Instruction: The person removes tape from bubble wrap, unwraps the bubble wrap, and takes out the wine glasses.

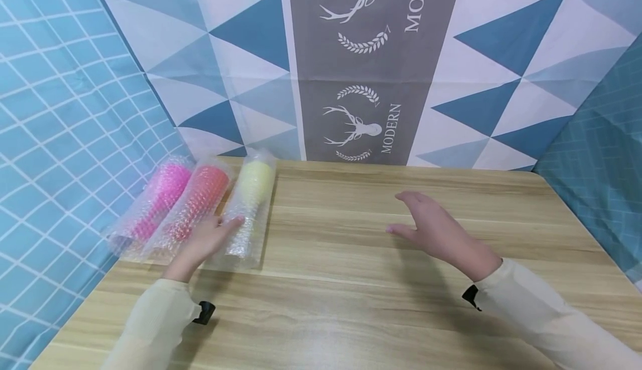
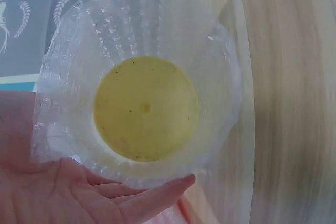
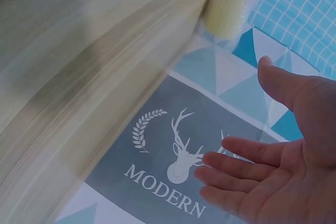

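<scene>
My left hand [image 1: 203, 242] rests against a yellow object wrapped in bubble wrap [image 1: 256, 183], lying at the left of the table. Its thumb reaches over the clear wrap. In the left wrist view, the end of the yellow object [image 2: 147, 108] shows a round, flat disc inside the plastic, with nearly straight fingers [image 2: 152, 200] below it; the thumb is hidden there. What the object is cannot be told. To its left lie a red wrapped object [image 1: 203, 191] and a pink one [image 1: 168, 186]. Over the table at right, my right hand [image 1: 436, 228] hangs with spread, relaxed fingers, holding nothing.
A wood-grain table [image 1: 331, 281] extends under both hands. Behind it hangs a patterned cloth [image 1: 361, 69] with triangles and deer heads. Blue tiled sheets [image 1: 55, 108] border the left side, and a teal sheet [image 1: 597, 130] the right.
</scene>
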The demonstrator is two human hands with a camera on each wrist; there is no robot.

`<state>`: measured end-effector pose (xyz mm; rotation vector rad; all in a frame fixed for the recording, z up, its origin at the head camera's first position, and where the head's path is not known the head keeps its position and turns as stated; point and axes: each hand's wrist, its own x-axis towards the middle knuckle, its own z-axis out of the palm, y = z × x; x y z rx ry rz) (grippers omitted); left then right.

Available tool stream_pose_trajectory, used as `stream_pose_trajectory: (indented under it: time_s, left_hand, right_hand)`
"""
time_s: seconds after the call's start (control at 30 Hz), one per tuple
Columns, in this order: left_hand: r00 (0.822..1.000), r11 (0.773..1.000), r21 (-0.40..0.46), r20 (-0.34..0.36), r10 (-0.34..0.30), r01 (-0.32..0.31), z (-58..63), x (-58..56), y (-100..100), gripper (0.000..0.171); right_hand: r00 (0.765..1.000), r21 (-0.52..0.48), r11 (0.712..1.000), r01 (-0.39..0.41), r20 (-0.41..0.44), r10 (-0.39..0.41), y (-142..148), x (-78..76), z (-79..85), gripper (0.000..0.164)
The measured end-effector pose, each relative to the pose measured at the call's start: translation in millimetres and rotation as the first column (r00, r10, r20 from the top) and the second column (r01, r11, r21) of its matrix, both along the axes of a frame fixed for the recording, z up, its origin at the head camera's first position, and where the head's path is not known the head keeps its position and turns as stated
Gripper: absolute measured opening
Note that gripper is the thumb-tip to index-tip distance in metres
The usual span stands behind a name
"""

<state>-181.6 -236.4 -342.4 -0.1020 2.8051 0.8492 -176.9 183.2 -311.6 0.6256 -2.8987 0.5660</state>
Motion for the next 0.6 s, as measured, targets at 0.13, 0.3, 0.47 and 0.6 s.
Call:
stream_pose_trajectory:
  time_s: [0.13,0.3,0.47,0.6]
  left_hand:
    - [0.999,0.999,0.031,0.031,0.009,-0.01,-1.0,-2.3,4,0.086]
    - [0.998,0.997,0.062,0.046,0.034,-0.037,-0.2,-0.7,9,0.083]
    - [0.999,0.997,0.071,0.048,0.015,-0.018,-0.5,2.2,22,0.082]
    - [0.999,0.994,0.111,0.046,-0.006,0.001,-1.8,5.8,37,0.079]
  right_hand:
    - [1.0,-0.001,1.0,-0.003,0.001,0.003,-1,1.0,-0.3,0.066]
    - [1.0,0.001,1.0,0.004,0.005,-0.004,-1,0.6,-1.9,0.065]
    - [1.0,-0.002,1.0,0.009,0.02,-0.009,0,-0.7,-4.7,0.064]
    - [1.0,0.008,1.0,0.005,0.015,-0.005,1,-2.2,-6.4,0.064]
